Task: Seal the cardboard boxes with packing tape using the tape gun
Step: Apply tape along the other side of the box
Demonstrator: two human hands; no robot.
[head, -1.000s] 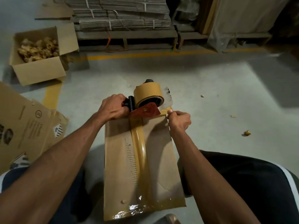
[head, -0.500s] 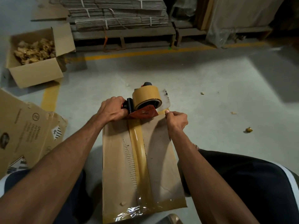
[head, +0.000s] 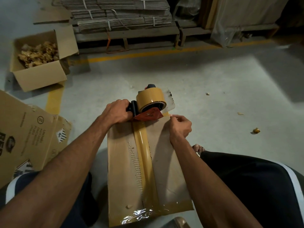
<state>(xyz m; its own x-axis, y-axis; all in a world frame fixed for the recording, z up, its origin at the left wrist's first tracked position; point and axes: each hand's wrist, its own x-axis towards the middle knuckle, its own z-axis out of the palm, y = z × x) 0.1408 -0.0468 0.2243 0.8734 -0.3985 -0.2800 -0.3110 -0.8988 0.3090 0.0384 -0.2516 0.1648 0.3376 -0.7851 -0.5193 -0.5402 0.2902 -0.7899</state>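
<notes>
Lying between the person's knees, one flat brown cardboard box (head: 164, 162) is seen, with a glossy strip of packing tape (head: 144, 155) run lengthwise down its middle and another wrinkled, shiny strip across its near edge. At the box's far edge, one tape gun (head: 148, 111) is held: a red plate, a black handle and a single tan roll of tape on top. The left hand (head: 117, 111) is curled tightly round the handle. The right hand (head: 180, 127) is set at the far right corner of the box, its fingertips pinched together at the edge just beside the red plate. Farther off on the grey floor (head: 213, 79), to the left, one printed flattened carton (head: 24, 137) and one open box (head: 41, 63) of crumpled brown scraps are found. Beyond a yellow line, bundled stacks of flat cardboard (head: 121, 12) are piled on a pallet.
</notes>
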